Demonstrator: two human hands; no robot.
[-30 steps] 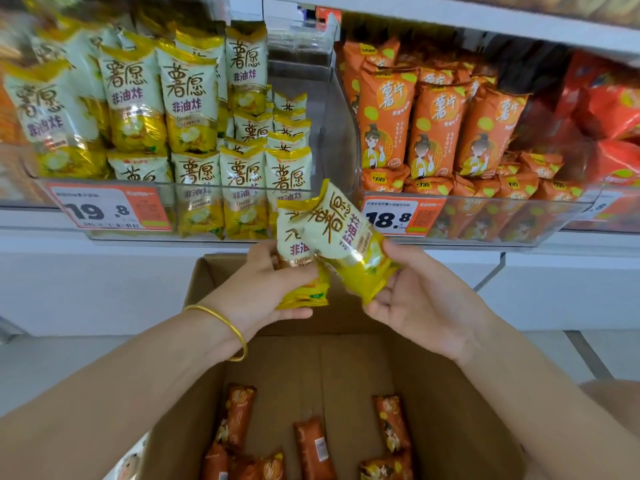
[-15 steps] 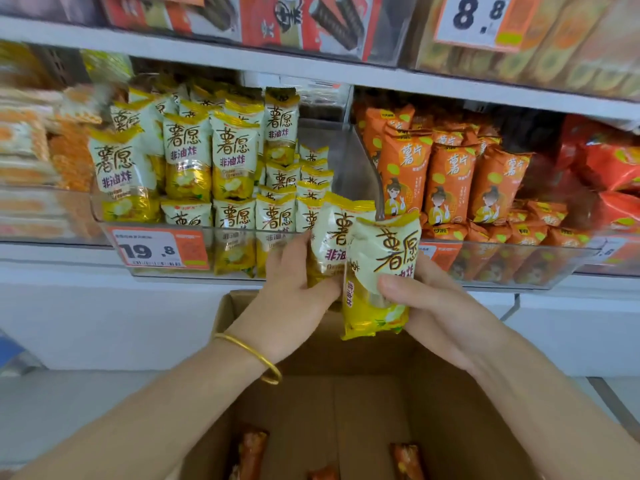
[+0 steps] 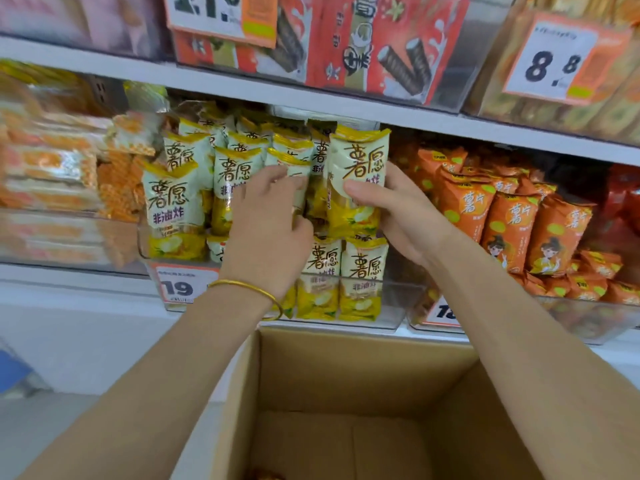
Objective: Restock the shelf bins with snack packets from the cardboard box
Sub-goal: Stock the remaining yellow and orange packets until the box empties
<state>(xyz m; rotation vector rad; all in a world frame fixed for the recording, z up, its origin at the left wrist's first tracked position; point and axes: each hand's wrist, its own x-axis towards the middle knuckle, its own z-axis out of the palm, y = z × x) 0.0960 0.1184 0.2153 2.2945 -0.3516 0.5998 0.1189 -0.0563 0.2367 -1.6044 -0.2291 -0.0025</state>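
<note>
**Two packets going into the bin**

We hold the yellow packet (image 3: pixel 360 161) upright in our right hand (image 3: pixel 398 216), thumb across its front and fingers behind. It sits at the right end of the clear bin (image 3: pixel 393 299), above the front row. Our left hand (image 3: pixel 266 237) grips a second packet (image 3: pixel 319 161) just beside it, fingers bent among the standing ones.

We judge this to be the placing step. Next we need to ease both down behind the front row without toppling the neighbours, then let go.

The cardboard box (image 3: pixel 346 375) sits open right below the bin, and we cannot tell how much is left inside. Right of the bin stand orange packets (image 3: pixel 512 220), and a price tag (image 3: pixel 180 287) hangs on its front. A white shelf (image 3: pixel 242 88) runs above it, and pale floor (image 3: pixel 52 427) lies below to the left.
</note>
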